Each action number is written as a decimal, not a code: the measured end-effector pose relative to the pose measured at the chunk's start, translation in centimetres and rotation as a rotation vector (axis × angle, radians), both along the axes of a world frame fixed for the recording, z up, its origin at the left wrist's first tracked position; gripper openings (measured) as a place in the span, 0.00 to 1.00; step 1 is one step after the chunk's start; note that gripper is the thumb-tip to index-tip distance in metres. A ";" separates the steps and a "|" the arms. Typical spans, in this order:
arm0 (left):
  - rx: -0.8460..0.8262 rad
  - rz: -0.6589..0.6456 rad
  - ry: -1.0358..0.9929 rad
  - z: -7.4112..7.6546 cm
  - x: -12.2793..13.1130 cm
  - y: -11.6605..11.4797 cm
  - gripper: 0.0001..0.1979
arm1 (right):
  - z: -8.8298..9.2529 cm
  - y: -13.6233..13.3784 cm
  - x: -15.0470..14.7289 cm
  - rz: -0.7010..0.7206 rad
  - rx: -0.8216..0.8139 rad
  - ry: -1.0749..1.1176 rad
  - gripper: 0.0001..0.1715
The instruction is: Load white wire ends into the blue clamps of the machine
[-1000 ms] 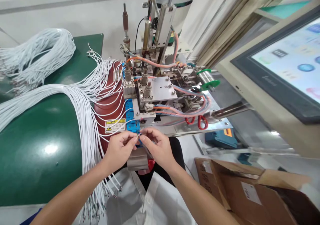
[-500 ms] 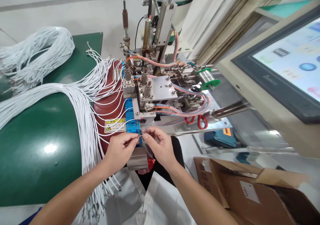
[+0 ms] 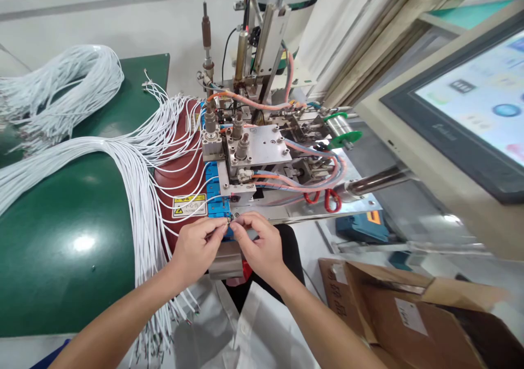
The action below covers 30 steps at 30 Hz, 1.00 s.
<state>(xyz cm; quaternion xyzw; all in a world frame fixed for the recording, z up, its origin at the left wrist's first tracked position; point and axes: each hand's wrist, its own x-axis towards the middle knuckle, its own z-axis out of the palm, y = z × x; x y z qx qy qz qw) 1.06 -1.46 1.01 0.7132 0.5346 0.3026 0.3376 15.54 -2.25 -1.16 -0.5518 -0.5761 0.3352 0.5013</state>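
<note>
My left hand (image 3: 197,246) is closed in a pinch at the near end of the machine's blue clamp row (image 3: 218,209). It grips the end of a white cable (image 3: 170,230) that runs in from the left. Thumb and forefinger of my right hand (image 3: 261,247) are pressed together right beside it, on the thin wires at the cable's tip, mostly covered by the fingers. Further along the row, several other white cables lead into the blue clamps. A yellow warning label (image 3: 189,205) sits on the red-brown plate (image 3: 177,177) behind my left hand.
A bundle of white cables (image 3: 102,144) drapes over the green table (image 3: 61,249), with a coiled bundle (image 3: 88,69) behind. Metal machinery (image 3: 260,145) with a solder wire spool (image 3: 341,129) stands ahead. A touchscreen (image 3: 470,96) overhangs the right, above an open cardboard box (image 3: 380,303).
My right fingertips have drawn in closer to the left ones at the wire tips, the right hand shifting slightly left. My left hand stays nearly in place.
</note>
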 end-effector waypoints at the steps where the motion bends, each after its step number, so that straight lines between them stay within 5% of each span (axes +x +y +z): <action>1: 0.004 -0.019 0.027 0.0 -0.1 0.1 0.11 | -0.1 0.0 0.1 0.008 -0.042 0.037 0.07; 5: -0.003 -0.074 0.075 0.2 -0.2 0.4 0.10 | -0.6 0.1 0.2 0.013 -0.183 0.184 0.07; 11: -0.067 0.059 -0.063 0.3 0.4 0.1 0.07 | -0.1 -0.5 -0.8 -0.024 -0.362 0.323 0.11; 21: -0.116 0.035 -0.127 -0.3 0.1 0.0 0.07 | 0.2 -0.1 0.0 -0.003 -0.031 0.059 0.05; 30: -0.265 0.032 -0.191 0.1 0.1 0.1 0.08 | 0.2 0.5 1.2 0.163 0.042 0.063 0.03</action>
